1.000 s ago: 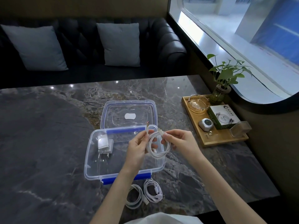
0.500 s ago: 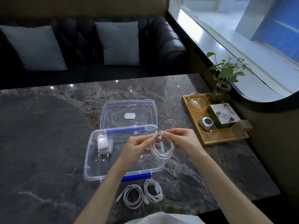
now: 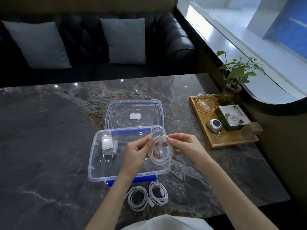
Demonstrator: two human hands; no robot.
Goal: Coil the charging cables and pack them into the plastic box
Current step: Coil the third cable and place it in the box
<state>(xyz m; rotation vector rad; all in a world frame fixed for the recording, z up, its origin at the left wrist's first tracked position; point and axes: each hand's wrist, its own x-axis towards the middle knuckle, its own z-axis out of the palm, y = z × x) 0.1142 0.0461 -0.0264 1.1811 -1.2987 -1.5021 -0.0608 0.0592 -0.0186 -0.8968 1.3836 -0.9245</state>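
I'm pinching the coiled cable (image 3: 160, 151) above the plastic box (image 3: 98, 165), left hand (image 3: 136, 151) and right hand (image 3: 187, 146) each gripping an end; loosening either risks it springing uncoiled.

Daylight enters through the window (image 3: 265, 30) at upper right, which is overexposed and washed pale. The rest of the room is dim; the sofa (image 3: 83, 47) at the back sinks almost to black. The polished worktop (image 3: 49, 146) carries small pinpoint glints near its far edge and a soft bright sheen toward the window. Shadows under objects are faint and diffuse. The wide-angle lens bends straight lines near the frame edges, notably the window frame. Detail is slightly soft overall, with mild compression smearing.
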